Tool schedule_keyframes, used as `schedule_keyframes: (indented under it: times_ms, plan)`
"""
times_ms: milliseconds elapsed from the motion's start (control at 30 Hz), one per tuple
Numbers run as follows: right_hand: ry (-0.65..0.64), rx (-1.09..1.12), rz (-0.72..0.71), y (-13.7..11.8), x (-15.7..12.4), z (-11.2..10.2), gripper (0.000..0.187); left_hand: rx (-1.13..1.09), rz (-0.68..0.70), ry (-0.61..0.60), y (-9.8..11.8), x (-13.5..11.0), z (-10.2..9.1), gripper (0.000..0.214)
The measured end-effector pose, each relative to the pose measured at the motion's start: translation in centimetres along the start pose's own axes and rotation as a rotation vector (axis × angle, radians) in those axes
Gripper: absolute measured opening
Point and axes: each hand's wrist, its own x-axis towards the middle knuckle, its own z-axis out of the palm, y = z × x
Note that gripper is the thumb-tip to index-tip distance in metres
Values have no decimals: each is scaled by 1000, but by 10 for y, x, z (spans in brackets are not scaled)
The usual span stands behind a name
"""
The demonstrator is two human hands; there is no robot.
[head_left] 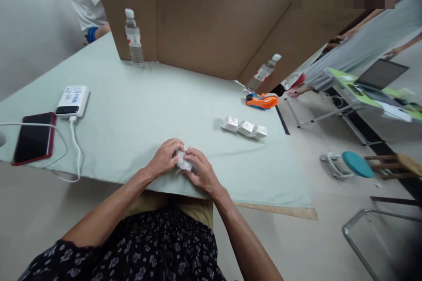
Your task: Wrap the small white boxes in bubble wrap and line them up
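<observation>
My left hand [164,157] and my right hand [201,171] meet near the front edge of the pale green table [138,109]. Both pinch a small white folded packet [183,160] held between their fingertips, most of it hidden by the fingers. Farther right on the table lie three small white packets with red marks [244,127] in a row, apart from my hands.
A red phone [34,138] and a white power bank [73,100] with a cable sit at the left. Two water bottles [133,38] [262,73] stand by a brown cardboard partition [204,17]. An orange tape dispenser [263,101] lies at the right edge. A stool [357,164] stands beyond; another person [87,0] is at the back left.
</observation>
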Motion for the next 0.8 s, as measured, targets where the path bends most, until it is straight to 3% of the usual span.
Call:
schedule_keyframes:
  times_ms: [100,200,267,333,500,667,800]
  plan:
    - [26,-14,-12,7,2,3,40,-12,28,-34,-5,-6,-6,30]
    - [59,81,60,11,13,0,30,-27,68,-132,-9,-11,-14,52]
    - [64,181,163,13,24,-5,20,-42,50,-148,-10,-11,-16,62]
    - [40,299,309,15,34,-10,16,-97,-11,-145,-9,-8,-14,59]
    - [-51,536,562,24,47,-17,26,-410,-190,-181,-4,2,-5,50]
    - [-27,501,605,26,52,-15,30,-548,-364,-92,-4,10,2,71]
    - [64,520,598,27,60,-13,29,-582,-368,-96,-4,18,3,66]
